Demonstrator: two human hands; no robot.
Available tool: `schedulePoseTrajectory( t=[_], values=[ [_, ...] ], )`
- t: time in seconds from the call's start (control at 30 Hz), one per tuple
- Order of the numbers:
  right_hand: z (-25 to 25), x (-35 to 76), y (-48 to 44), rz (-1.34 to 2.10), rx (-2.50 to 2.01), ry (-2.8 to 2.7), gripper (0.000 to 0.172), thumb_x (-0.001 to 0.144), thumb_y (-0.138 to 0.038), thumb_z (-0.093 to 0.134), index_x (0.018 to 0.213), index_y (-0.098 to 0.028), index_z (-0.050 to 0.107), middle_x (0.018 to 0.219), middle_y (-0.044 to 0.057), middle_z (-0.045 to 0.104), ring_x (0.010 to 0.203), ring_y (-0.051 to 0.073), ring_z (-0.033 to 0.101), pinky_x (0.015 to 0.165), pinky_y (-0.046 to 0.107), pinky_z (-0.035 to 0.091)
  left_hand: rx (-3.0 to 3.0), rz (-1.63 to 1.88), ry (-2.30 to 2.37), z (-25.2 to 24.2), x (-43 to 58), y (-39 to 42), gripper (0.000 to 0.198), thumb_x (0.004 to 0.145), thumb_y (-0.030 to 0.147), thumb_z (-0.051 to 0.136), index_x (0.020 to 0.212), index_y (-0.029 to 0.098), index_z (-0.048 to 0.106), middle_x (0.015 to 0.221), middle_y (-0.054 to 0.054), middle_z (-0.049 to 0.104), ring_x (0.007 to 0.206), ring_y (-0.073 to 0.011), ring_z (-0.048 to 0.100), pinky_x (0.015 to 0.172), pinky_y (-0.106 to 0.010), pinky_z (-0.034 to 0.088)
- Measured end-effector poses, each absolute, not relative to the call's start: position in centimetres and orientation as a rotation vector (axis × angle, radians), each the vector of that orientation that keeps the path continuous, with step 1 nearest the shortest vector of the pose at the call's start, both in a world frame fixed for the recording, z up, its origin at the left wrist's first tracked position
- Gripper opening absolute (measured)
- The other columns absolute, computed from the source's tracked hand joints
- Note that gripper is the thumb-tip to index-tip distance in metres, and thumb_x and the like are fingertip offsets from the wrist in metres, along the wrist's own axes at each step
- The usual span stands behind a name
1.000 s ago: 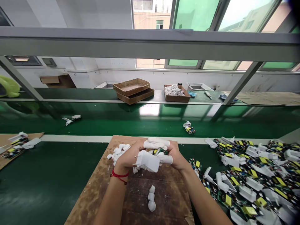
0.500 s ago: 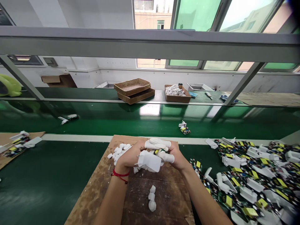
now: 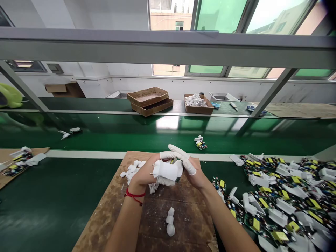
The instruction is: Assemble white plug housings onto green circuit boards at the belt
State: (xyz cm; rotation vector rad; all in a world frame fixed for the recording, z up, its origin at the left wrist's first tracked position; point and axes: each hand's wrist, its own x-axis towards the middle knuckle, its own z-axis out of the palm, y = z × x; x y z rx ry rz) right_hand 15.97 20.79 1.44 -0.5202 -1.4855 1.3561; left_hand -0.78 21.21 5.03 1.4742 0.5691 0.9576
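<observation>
My left hand (image 3: 147,173), with white finger cots and a red cord at the wrist, is closed around a white plug-in charger (image 3: 168,170). The charger's prongs point left, and part of its circuit board shows at the top and right end. My right hand (image 3: 189,166), also in white finger cots, grips the charger's right end, its fingers crossing over the left fingertips; the exact contact is partly hidden. Below them, a short row of white putty-like lumps (image 3: 170,221) lies on the stained brown board (image 3: 149,231). More white lumps (image 3: 133,170) sit near my left hand.
Many circuit boards with white casings (image 3: 286,199) cover the right side. Others lie on cardboard (image 3: 39,152) at left. A green conveyor belt (image 3: 118,136) runs behind, carrying a charger assembly (image 3: 200,142). Beyond stand cardboard trays (image 3: 148,98) and a box of white lumps (image 3: 196,101).
The charger has turned to lie more level in my left hand. My right fingers have shifted across its top and right end. Pieces on the belt have moved left.
</observation>
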Motion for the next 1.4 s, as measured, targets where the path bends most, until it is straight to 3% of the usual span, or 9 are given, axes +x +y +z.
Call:
schedulePoseTrajectory(
  t=[0.13, 0.33, 0.7, 1.07, 1.27, 1.4],
  values=[
    [1.7, 15.7, 21.0, 1.279, -0.546, -1.500, 0.057, 0.083, -0.059, 0.052, 0.128, -0.024, 0.055, 0.127, 0.010, 0.059, 0.125, 0.028, 0.047, 0.107, 0.044, 0.033, 1.428, 1.032, 0.551, 5.3, -0.5, 21.1, 0.067, 0.054, 0.027, 0.083, 0.116, 0.017, 0.061, 0.097, -0.011, 0.071, 0.094, -0.0299, 0.066, 0.083, -0.041, 0.055],
    [2.4, 15.1, 20.9, 1.203, -0.657, -1.503, 0.057, 0.075, -0.053, 0.066, 0.123, -0.022, 0.059, 0.120, 0.009, 0.063, 0.117, 0.029, 0.053, 0.102, 0.045, 0.039, 1.406, 1.066, 0.537, 6.3, 0.0, 20.7, 0.077, 0.047, 0.023, 0.087, 0.119, 0.016, 0.058, 0.102, -0.012, 0.069, 0.098, -0.0307, 0.065, 0.088, -0.041, 0.053],
    [3.1, 15.3, 20.8, 1.256, -0.620, -1.530, 0.047, 0.082, -0.051, 0.059, 0.121, -0.023, 0.061, 0.117, 0.007, 0.065, 0.114, 0.026, 0.055, 0.101, 0.042, 0.040, 1.306, 1.056, 0.568, 5.6, -0.2, 20.6, 0.076, 0.049, 0.018, 0.086, 0.119, 0.018, 0.057, 0.104, -0.011, 0.068, 0.098, -0.0288, 0.065, 0.089, -0.039, 0.053],
    [2.9, 15.1, 21.0, 1.280, -0.660, -1.479, 0.054, 0.081, -0.058, 0.055, 0.122, -0.024, 0.061, 0.111, 0.008, 0.068, 0.112, 0.026, 0.057, 0.103, 0.044, 0.038, 1.364, 1.073, 0.578, 5.4, -0.4, 21.0, 0.080, 0.045, 0.013, 0.087, 0.119, 0.019, 0.058, 0.108, -0.011, 0.067, 0.100, -0.0289, 0.064, 0.091, -0.038, 0.051],
    [3.5, 15.2, 20.4, 1.220, -0.687, -1.518, 0.055, 0.084, -0.059, 0.049, 0.125, -0.024, 0.059, 0.105, 0.008, 0.070, 0.113, 0.026, 0.056, 0.106, 0.044, 0.035, 1.330, 1.064, 0.588, 5.6, -0.6, 20.6, 0.077, 0.047, 0.019, 0.086, 0.119, 0.018, 0.058, 0.107, -0.012, 0.068, 0.098, -0.0292, 0.064, 0.087, -0.038, 0.053],
    [3.4, 15.0, 20.4, 1.337, -0.650, -1.499, 0.060, 0.080, -0.058, 0.057, 0.130, -0.025, 0.053, 0.110, 0.007, 0.068, 0.113, 0.026, 0.055, 0.102, 0.043, 0.039, 1.320, 1.047, 0.609, 5.8, -0.6, 20.4, 0.079, 0.047, 0.020, 0.086, 0.120, 0.019, 0.057, 0.106, -0.012, 0.068, 0.097, -0.0292, 0.065, 0.086, -0.038, 0.054]
  ],
)
